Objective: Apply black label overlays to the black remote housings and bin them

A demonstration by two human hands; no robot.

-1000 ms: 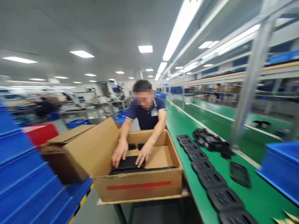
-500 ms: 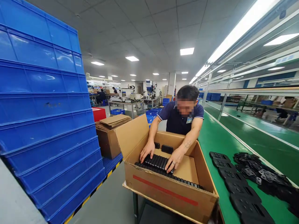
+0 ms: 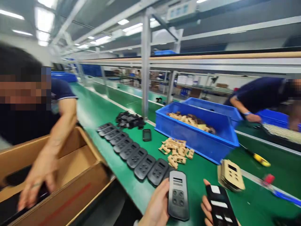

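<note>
My left hand point(image 3: 156, 205) grips a black keypad shell point(image 3: 178, 194) over the near edge of the green belt point(image 3: 202, 171), fingers hidden behind it. My right hand point(image 3: 207, 210), cut off at the bottom of view, pinches a black strip with white labels point(image 3: 221, 205); only thumb and one fingertip show.

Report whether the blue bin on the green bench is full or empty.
Partly full. The blue bin holds a layer of tan cardboard pieces, lying below its rim.

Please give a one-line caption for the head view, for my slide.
Left hand holds a black remote shell, right hand a black panel, at the green conveyor.
</note>
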